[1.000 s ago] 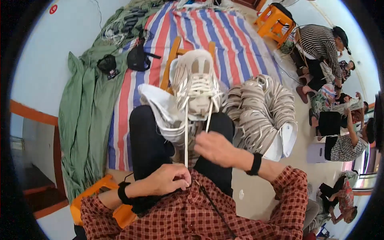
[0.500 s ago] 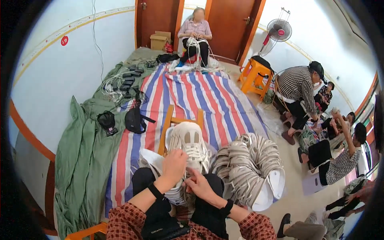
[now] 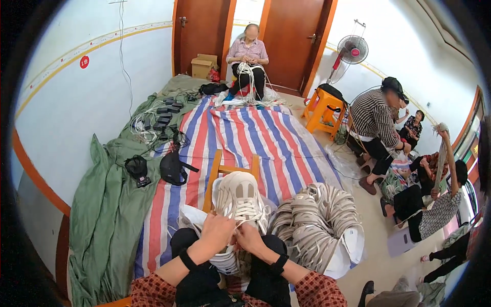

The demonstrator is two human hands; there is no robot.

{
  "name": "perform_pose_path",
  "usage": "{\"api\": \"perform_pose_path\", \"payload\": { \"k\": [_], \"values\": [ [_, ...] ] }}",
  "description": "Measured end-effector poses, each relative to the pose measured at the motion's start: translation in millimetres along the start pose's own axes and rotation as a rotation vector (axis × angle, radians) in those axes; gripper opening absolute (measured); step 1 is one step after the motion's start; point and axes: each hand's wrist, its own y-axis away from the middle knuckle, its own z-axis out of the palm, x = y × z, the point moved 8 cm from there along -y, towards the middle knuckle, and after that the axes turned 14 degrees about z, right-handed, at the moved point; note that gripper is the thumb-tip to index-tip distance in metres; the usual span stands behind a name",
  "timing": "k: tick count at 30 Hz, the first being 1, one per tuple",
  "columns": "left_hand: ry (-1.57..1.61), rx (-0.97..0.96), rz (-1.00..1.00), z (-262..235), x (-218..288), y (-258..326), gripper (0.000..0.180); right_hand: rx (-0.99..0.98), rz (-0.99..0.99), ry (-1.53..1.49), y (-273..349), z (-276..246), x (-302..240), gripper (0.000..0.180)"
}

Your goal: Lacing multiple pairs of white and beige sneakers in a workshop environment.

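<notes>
Between my knees, on a wooden stool (image 3: pixel 212 174), a beige sneaker upper (image 3: pixel 240 183) lies with its toe pointing away from me. White shoelace (image 3: pixel 245 209) crosses its front in several rows. My left hand (image 3: pixel 217 233) is closed at the near end of the lacing, fingers pinched on the lace. Close beside it, my right hand (image 3: pixel 249 239) is also pinched on the lace, which shows as a short strand between the two hands. The fingertips are partly hidden. More stacked uppers (image 3: pixel 225 263) show under my hands.
At my right lies a curved pile of laced beige uppers (image 3: pixel 317 225). A striped sheet (image 3: pixel 240 128) covers the floor ahead, with a green cloth (image 3: pixel 110 204) and black bag (image 3: pixel 175 166) at left. A person (image 3: pixel 248 53) sits at the back; others work at right.
My left hand has moved down and nearer the right, and my right hand's fingers have closed in. The lace now runs between them. The view has tilted slightly upward.
</notes>
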Motion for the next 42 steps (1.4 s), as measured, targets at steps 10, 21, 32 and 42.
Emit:
{"api": "perform_pose_path", "payload": {
  "k": [10, 21, 32, 42],
  "values": [
    [0.682, 0.315, 0.107, 24.9, -44.9, 9.0, 0.014, -0.074, -0.419, 0.729, 110.3, 8.5, -9.1, 0.011],
    [0.952, 0.222, -0.362, 58.4, -15.3, 37.7, 0.014, 0.389, -0.479, 0.381, 70.3, -76.6, -55.6, 0.013],
    [1.360, 0.233, -0.530, 78.7, 17.4, 20.2, 0.033, 0.372, -0.579, 0.872, 46.9, -57.4, -58.2, 0.033],
    [1.422, 0.122, -0.473, 97.7, 44.5, -4.9, 0.047, 0.395, -0.271, 0.817, 69.3, -110.4, 10.1, 0.006]
  ]
}}
